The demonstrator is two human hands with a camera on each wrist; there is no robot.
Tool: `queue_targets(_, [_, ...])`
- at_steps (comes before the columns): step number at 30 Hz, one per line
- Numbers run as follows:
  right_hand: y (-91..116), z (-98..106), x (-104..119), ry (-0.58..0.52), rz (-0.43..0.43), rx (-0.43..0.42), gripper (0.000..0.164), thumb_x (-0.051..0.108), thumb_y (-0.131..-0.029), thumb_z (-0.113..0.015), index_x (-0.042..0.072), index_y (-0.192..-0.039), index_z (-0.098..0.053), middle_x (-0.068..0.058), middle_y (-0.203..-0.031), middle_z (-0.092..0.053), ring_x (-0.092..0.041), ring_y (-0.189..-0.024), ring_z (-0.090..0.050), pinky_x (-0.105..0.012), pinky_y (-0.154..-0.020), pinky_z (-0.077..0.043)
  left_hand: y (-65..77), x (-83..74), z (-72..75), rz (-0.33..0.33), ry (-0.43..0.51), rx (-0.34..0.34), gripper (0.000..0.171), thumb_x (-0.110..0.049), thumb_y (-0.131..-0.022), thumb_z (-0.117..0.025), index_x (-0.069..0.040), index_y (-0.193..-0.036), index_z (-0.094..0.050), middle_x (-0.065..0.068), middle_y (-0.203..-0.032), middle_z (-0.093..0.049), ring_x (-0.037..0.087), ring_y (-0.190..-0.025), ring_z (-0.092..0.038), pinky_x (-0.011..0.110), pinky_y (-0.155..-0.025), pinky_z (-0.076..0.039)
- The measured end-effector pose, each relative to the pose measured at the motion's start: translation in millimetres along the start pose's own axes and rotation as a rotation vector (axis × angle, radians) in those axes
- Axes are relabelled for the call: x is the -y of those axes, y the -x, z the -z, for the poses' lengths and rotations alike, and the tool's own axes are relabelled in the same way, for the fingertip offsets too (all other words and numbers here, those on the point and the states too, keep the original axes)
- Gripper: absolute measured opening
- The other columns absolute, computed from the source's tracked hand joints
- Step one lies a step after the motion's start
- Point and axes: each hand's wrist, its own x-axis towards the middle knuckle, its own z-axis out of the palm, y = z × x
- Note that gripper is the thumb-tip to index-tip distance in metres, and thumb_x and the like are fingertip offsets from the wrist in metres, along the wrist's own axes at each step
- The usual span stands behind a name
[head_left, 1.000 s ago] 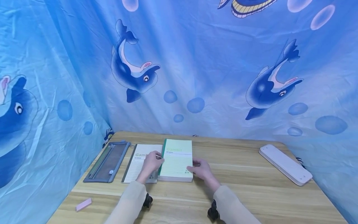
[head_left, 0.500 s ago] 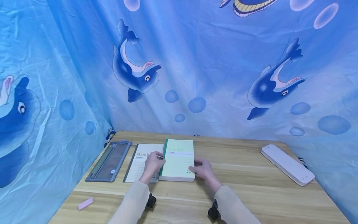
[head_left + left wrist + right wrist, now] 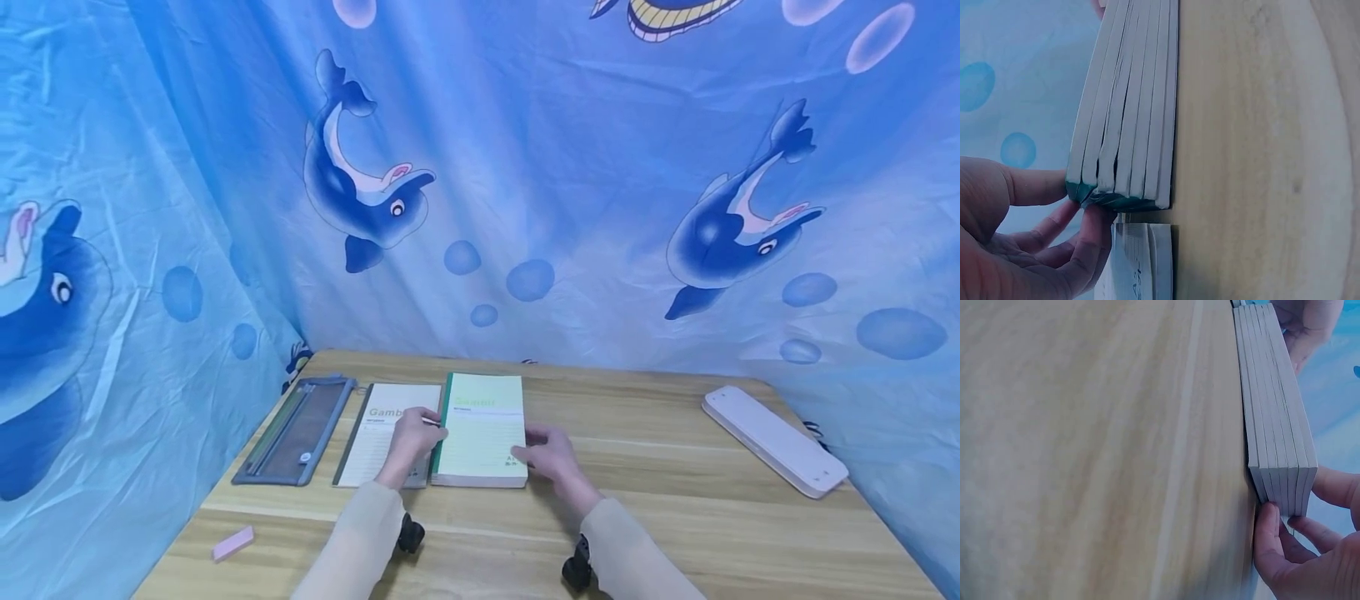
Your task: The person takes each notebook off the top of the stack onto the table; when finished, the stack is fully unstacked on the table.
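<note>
Closest in, two cream sleeves (image 3: 348,546) are showing over the wood-grain table (image 3: 675,542), each with a black gadget (image 3: 410,535) near the wrist, and a little pink block (image 3: 232,543) is sitting off to the left; past that, the green notebook stack (image 3: 480,442) is lying flat around the middle, looking pretty chunky, with a pale green lined cover on top, a darker green spine along its left side and several whitish page blocks showing at the edges, kinda gappy near the spine; the left hand (image 3: 412,435) is gripping that spine side, not spread wide, thumb pressing the top edge while bent fingers are touching the side; the right hand (image 3: 551,457) is holding the opposite side, about as open as the stack is thick, thumb at the near corner and fingers curling against the pages; a white notebook (image 3: 367,458) is lying just left of the stack, partly hidden by the left hand; further left a blue-grey mesh pouch (image 3: 322,425) is resting, and a white case (image 3: 776,442) is sitting slanted, well apart on the right; behind everything a blue dolphin curtain (image 3: 577,167) is hanging.
</note>
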Motion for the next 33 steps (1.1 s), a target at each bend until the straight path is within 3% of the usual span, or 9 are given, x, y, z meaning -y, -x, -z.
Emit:
queue_targets(8, [2.2, 2.5, -0.3, -0.005, 0.007, 0.019, 0.055, 0.002, -0.082, -0.076, -0.012, -0.131, -0.055, -0.023, -0.118, -0.063, -0.027, -0.098, -0.064, -0.039, -0.083, -0.058, 1.3, 0.2, -2.0, -0.021, -0.011, -0.010, 0.030, -0.008, -0.087, -0.070, 0.004, -0.115, -0.065, 0.016, -0.101, -0.066, 0.028, -0.091, -0.064, 0.039, -0.074, -0.055])
queue_targets(15, [-0.5, 4.7, -0.9, 0.094, 0.003, -0.027, 0.047, 0.005, -0.083, -0.076, -0.011, -0.124, -0.061, -0.018, -0.112, -0.065, -0.025, -0.093, -0.062, -0.033, -0.074, -0.056, 1.3, 1.4, -4.1, -0.046, -0.013, -0.021, 0.029, -0.009, -0.090, -0.069, 0.005, -0.116, -0.065, 0.016, -0.101, -0.067, 0.027, -0.091, -0.065, 0.037, -0.073, -0.055])
queue_targets(23, [-2.6, 9.8, 1.2, 0.180, 0.059, -0.035, 0.042, 0.003, -0.081, -0.076, -0.011, -0.118, -0.062, -0.014, -0.098, -0.063, -0.022, -0.084, -0.058, -0.028, -0.064, -0.052, -1.4, 2.7, -5.0, -0.047, -0.035, -0.033, 0.026, -0.008, -0.092, -0.065, 0.005, -0.115, -0.066, 0.016, -0.101, -0.067, 0.028, -0.092, -0.065, 0.038, -0.076, -0.055])
queue_targets(28, [-1.6, 17.5, 4.3, 0.183, 0.084, -0.045, 0.042, 0.000, -0.080, -0.075, -0.012, -0.117, -0.060, -0.013, -0.095, -0.062, -0.022, -0.084, -0.058, -0.028, -0.068, -0.052, -3.3, 3.9, -5.0, -0.052, -0.045, -0.032, 0.026, -0.004, -0.090, -0.067, 0.004, -0.114, -0.066, 0.016, -0.101, -0.067, 0.030, -0.094, -0.065, 0.041, -0.079, -0.055])
queue_targets(33, [-0.1, 28.7, 8.5, 0.133, 0.072, -0.029, 0.042, -0.002, -0.082, -0.071, -0.009, -0.121, -0.057, -0.013, -0.091, -0.065, -0.019, -0.073, -0.061, -0.028, -0.057, -0.052, -4.9, 4.6, -4.0, -0.062, -0.061, -0.027, 0.027, -0.003, -0.088, -0.068, 0.005, -0.114, -0.066, 0.016, -0.101, -0.068, 0.030, -0.096, -0.065, 0.043, -0.083, -0.054])
